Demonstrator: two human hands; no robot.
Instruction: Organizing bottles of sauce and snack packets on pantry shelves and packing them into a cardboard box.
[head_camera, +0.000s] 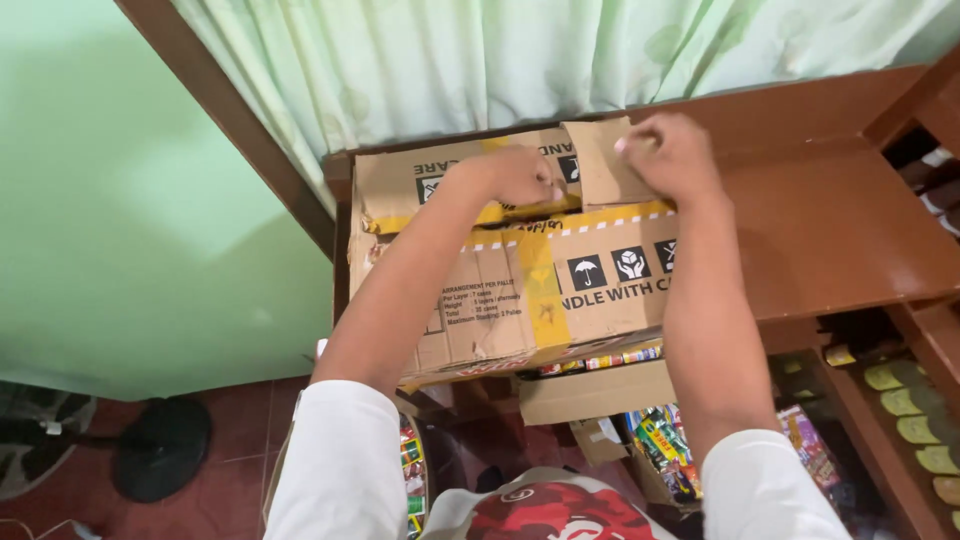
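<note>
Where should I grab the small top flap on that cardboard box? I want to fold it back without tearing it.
Grip the small flap by its free upper edge, coming from above on the right, where the right hand already pinches it. That edge stands clear of the cardboard box, while its lower edge is hinged along the yellow tape. The left hand steadies the adjoining flap.

Wooden shelf top (840, 230), reddish-brown, occupied the upper right of the frame. 1 worn cardboard box (500, 290) with yellow tape sat on its left end, overhanging the front edge. Red tiled floor (240, 440), lower left, carried 1 black round fan base (160, 445).
</note>
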